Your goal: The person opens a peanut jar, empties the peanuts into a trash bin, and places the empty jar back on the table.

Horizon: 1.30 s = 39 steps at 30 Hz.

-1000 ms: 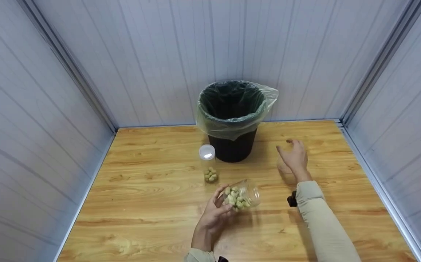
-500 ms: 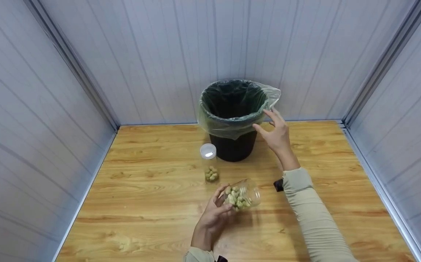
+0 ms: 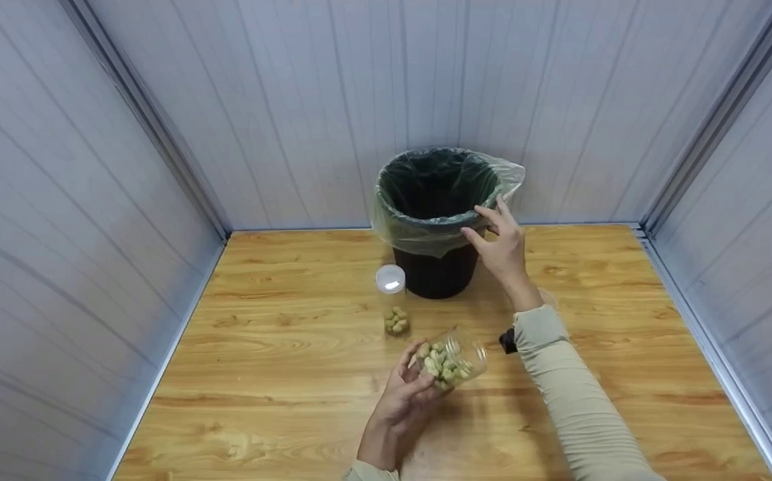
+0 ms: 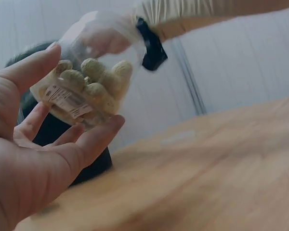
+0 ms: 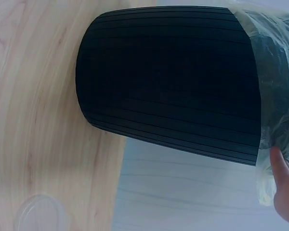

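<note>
My left hand (image 3: 403, 394) holds a clear plastic jar (image 3: 469, 351) of unshelled peanuts (image 3: 446, 367), tilted with its uncapped mouth toward the right. In the left wrist view the fingers and thumb wrap the jar's lower end, and a printed white label (image 4: 68, 101) shows on it. My right hand (image 3: 503, 247) grips the front right rim of a black trash can (image 3: 436, 274), thumb outside and fingers over the edge. A thin clear bag (image 3: 419, 235) lines the can and folds over its rim. The can stands upright.
A second clear jar (image 3: 391, 297), capped in white and part filled with peanuts, stands just in front of the can. A clear round lid (image 5: 42, 214) lies on the wooden table (image 3: 279, 374), mostly behind my right forearm in the head view. Pale panel walls (image 3: 332, 113) enclose three sides.
My right hand has moved left and away from me, from beside the clear lid to the trash can's rim. The left hand keeps the tilted peanut jar in much the same place.
</note>
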Motion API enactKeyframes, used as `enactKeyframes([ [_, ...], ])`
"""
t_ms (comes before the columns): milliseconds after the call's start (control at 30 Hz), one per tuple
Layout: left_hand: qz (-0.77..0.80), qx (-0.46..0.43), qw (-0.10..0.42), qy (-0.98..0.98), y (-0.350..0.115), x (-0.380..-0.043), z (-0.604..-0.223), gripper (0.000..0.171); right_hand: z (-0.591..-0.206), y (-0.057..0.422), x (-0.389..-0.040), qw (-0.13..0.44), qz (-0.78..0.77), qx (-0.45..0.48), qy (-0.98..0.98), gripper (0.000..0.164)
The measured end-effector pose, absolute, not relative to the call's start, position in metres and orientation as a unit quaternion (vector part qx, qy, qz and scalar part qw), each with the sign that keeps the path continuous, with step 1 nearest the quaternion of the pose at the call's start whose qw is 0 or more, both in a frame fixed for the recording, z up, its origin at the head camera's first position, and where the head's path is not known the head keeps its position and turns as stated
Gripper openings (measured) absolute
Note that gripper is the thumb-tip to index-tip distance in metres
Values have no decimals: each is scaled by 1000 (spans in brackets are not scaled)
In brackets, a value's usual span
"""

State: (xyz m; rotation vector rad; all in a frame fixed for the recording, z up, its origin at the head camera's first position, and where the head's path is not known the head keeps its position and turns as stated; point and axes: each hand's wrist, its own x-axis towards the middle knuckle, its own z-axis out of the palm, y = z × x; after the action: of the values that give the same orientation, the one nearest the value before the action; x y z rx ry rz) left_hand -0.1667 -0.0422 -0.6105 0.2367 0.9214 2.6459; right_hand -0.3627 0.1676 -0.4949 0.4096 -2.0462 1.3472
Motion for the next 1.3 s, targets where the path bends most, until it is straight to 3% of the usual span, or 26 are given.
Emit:
enactKeyframes([
  [367,914,100,92,382,-70,-172,-497,78,-503,166,-363,354,513,160,-766,43],
  [700,907,73,18,414,-94,-212,-423,77,-513,166,-365,382,484,178,-767,42],
  [967,882,30,-24,470,-100,-260,-393,69,-509,164,-373,405,490,186,-749,40],
  [1300,854,-17,-43,518,-87,-301,-391,69,-513,164,-373,413,480,185,-752,40],
])
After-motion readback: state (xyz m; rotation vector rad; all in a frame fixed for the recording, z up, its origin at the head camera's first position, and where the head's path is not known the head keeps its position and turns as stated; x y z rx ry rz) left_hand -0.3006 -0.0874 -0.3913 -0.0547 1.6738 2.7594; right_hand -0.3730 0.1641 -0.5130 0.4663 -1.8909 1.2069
